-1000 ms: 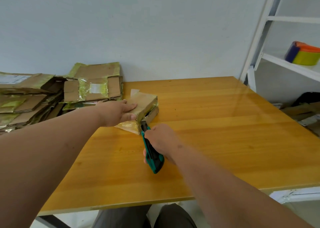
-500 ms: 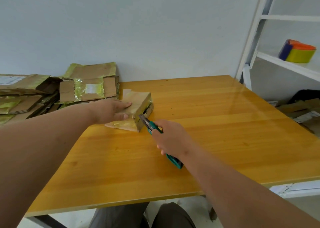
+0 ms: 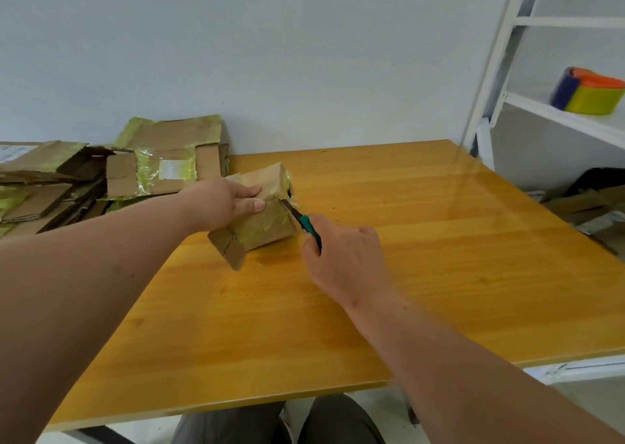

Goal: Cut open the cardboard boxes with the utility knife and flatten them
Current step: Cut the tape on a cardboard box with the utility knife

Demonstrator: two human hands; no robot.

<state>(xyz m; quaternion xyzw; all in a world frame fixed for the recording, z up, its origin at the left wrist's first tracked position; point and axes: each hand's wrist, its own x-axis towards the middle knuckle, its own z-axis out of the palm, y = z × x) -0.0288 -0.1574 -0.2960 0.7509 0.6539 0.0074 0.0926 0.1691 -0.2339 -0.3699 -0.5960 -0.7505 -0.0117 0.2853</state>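
A small cardboard box (image 3: 267, 227) wrapped in yellowish tape stands tilted on the wooden table (image 3: 406, 274), its near face toward me. My left hand (image 3: 223, 203) holds its top left edge, fingers curled over the top. My right hand (image 3: 341, 257) grips a green utility knife (image 3: 306, 225), and the blade tip touches the box's right edge. Most of the knife handle is hidden inside my fist.
A pile of flattened cardboard boxes (image 3: 101, 180) lies at the table's back left against the wall. A white shelf frame (image 3: 500, 71) stands to the right with a coloured container (image 3: 588, 95) on it. More cardboard (image 3: 588, 207) lies on the floor at the right.
The box has been tipped up from lying flat onto its edge. My right hand has turned over the knife and moved its blade to the box's right side.
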